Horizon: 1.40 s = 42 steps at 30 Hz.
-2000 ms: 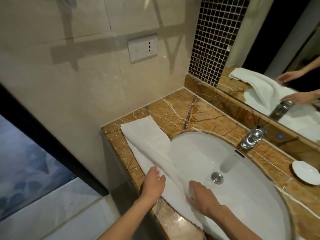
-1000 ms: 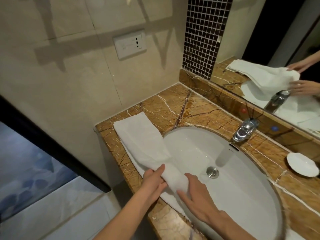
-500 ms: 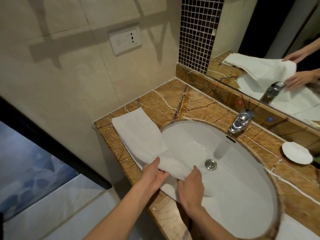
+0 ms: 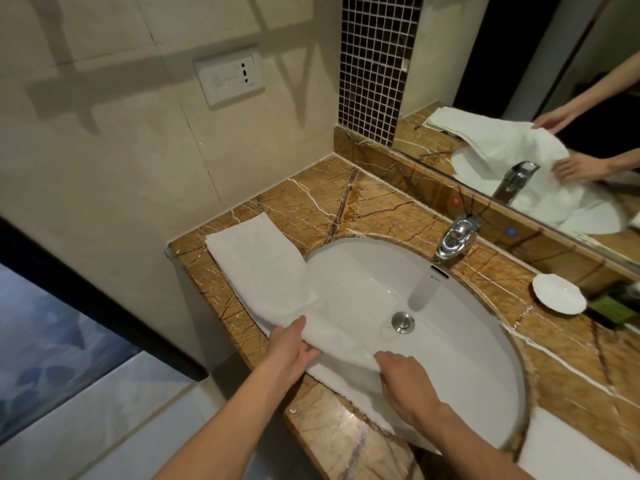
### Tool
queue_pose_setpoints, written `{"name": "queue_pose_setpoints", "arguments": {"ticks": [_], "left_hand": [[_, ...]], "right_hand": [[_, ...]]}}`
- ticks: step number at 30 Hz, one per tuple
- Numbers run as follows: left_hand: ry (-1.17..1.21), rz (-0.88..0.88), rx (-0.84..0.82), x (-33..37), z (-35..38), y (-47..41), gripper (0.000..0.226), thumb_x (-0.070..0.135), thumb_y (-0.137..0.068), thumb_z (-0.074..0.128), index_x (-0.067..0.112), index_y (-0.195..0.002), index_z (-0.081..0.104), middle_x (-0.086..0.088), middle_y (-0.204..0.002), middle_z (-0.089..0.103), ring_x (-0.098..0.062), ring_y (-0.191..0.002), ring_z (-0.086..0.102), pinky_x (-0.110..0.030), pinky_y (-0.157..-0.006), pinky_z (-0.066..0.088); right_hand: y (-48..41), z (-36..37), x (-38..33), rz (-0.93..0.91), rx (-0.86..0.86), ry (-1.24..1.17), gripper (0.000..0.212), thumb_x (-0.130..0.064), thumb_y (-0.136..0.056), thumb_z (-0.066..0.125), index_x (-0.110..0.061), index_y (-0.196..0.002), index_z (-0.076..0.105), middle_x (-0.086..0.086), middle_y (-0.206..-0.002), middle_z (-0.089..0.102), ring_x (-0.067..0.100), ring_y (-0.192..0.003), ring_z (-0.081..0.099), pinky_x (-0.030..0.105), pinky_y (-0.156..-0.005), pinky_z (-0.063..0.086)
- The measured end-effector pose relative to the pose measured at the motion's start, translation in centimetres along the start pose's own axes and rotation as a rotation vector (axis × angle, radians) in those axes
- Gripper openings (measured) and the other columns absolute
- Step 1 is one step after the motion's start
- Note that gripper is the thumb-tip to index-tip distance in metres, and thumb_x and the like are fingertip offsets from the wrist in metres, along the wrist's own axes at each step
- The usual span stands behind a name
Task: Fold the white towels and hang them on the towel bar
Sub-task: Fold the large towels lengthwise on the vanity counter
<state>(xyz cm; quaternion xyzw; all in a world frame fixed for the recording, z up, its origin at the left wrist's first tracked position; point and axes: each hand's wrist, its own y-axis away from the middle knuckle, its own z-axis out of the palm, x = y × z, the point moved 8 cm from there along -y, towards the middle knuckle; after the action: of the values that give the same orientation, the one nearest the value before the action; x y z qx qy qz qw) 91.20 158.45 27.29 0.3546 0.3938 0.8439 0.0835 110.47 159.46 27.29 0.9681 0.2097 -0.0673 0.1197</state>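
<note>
A white towel [image 4: 263, 271] lies along the left side of the brown marble counter [image 4: 363, 206], and its near part drapes over the rim into the white sink [image 4: 450, 341]. My left hand [image 4: 291, 348] grips a raised fold of the towel at the counter's front edge, thumb under the cloth. Further right on the same fold, my right hand [image 4: 401, 382] holds the cloth with its fingers curled over it, above the sink's near rim. No towel bar is in view.
A chrome tap [image 4: 457, 237] stands behind the sink, a white dish [image 4: 557, 292] to its right. The mirror [image 4: 519, 98] reflects towel and hands. A wall socket [image 4: 230, 77] sits on the tiled wall. White cloth [image 4: 571, 445] lies at the lower right.
Both hands went from pressing flat on the towel to gripping a fold of it. My right hand has moved right along the fold, spreading it. The camera view has shifted a little.
</note>
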Motion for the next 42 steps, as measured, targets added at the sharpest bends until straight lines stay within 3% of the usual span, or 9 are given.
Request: {"name": "queue_pose_setpoints", "arguments": {"ticks": [4,9,13,16,23,26,31,36,42], "left_hand": [[-0.184,0.025,0.069,-0.5,-0.9,0.3,0.029,0.007,-0.093,0.058,0.01,-0.12,0.051,-0.014,-0.112,0.065,-0.029,-0.096,0.065,-0.04,-0.064,0.06],[-0.525,0.062,0.203,-1.2,-2.0,1.0,0.014,0.01,-0.091,0.056,0.016,-0.103,0.052,-0.007,-0.099,0.061,-0.022,-0.086,0.06,-0.025,-0.045,0.052],[-0.759,0.108,0.27,-0.9,-2.3,0.6,0.01,0.014,-0.089,0.055,0.015,-0.099,0.053,-0.003,-0.092,0.058,-0.021,-0.083,0.057,-0.028,-0.052,0.055],[-0.729,0.042,0.225,-1.8,-1.8,0.3,0.013,0.014,-0.089,0.053,0.013,-0.102,0.056,-0.008,-0.094,0.062,-0.021,-0.079,0.058,-0.026,-0.049,0.052],[-0.627,-0.051,0.146,-5.2,-0.4,0.6,0.01,0.019,-0.091,0.058,0.01,-0.094,0.059,-0.006,-0.08,0.065,-0.017,-0.064,0.06,-0.02,-0.047,0.049],[-0.691,0.001,0.112,-5.8,0.6,0.7,0.012,0.018,-0.091,0.057,0.007,-0.091,0.062,-0.007,-0.077,0.063,-0.019,-0.067,0.058,-0.027,-0.063,0.05],[-0.715,0.04,0.122,-5.7,1.3,0.6,0.016,0.016,-0.093,0.05,0.006,-0.086,0.06,-0.009,-0.073,0.059,-0.022,-0.066,0.054,-0.031,-0.065,0.044],[-0.781,0.045,0.137,-5.4,2.4,-0.2,0.025,0.015,-0.093,0.048,0.003,-0.114,0.055,-0.016,-0.11,0.064,-0.029,-0.097,0.062,-0.038,-0.087,0.053],[-0.781,0.112,0.192,-3.9,1.4,0.7,0.023,0.006,-0.09,0.046,0.0,-0.102,0.064,-0.016,-0.1,0.066,-0.024,-0.086,0.063,-0.021,-0.055,0.04]], "right_hand": [[0.9,1.5,-0.5,-0.066,-0.179,-0.141,0.023,-0.014,-0.089,0.036,-0.015,-0.099,0.057,0.009,-0.099,0.066,0.03,-0.091,0.059,0.038,-0.079,0.046],[1.9,3.5,-1.5,-0.026,-0.361,-0.232,0.023,-0.013,-0.086,0.037,-0.013,-0.097,0.057,0.018,-0.107,0.065,0.034,-0.097,0.058,0.033,-0.079,0.043],[2.1,4.4,-1.8,0.034,-0.392,-0.375,0.029,-0.013,-0.088,0.036,-0.014,-0.106,0.06,0.017,-0.114,0.063,0.028,-0.098,0.055,0.03,-0.083,0.039],[2.3,4.5,-1.6,0.046,-0.373,-0.41,0.024,-0.015,-0.09,0.035,-0.019,-0.1,0.056,0.014,-0.112,0.064,0.031,-0.102,0.055,0.03,-0.079,0.038],[2.5,4.9,-0.8,0.079,-0.389,-0.42,0.041,-0.023,-0.094,0.03,-0.024,-0.133,0.042,0.017,-0.12,0.059,0.031,-0.106,0.055,0.033,-0.085,0.04],[2.5,4.9,-0.7,0.074,-0.388,-0.44,0.039,-0.022,-0.094,0.03,-0.022,-0.129,0.045,0.015,-0.119,0.06,0.03,-0.104,0.055,0.033,-0.086,0.042],[2.4,4.4,-0.9,0.06,-0.361,-0.484,0.025,-0.024,-0.098,0.03,-0.017,-0.106,0.053,0.01,-0.109,0.064,0.028,-0.095,0.058,0.033,-0.079,0.041],[2.4,3.8,-1.0,0.053,-0.345,-0.511,0.02,-0.029,-0.099,0.03,-0.024,-0.088,0.046,0.007,-0.104,0.065,0.022,-0.086,0.055,0.031,-0.073,0.039],[2.7,3.8,-0.5,0.057,-0.3,-0.515,0.021,-0.028,-0.1,0.029,-0.024,-0.086,0.044,0.008,-0.097,0.063,0.027,-0.088,0.057,0.034,-0.074,0.039]]}}
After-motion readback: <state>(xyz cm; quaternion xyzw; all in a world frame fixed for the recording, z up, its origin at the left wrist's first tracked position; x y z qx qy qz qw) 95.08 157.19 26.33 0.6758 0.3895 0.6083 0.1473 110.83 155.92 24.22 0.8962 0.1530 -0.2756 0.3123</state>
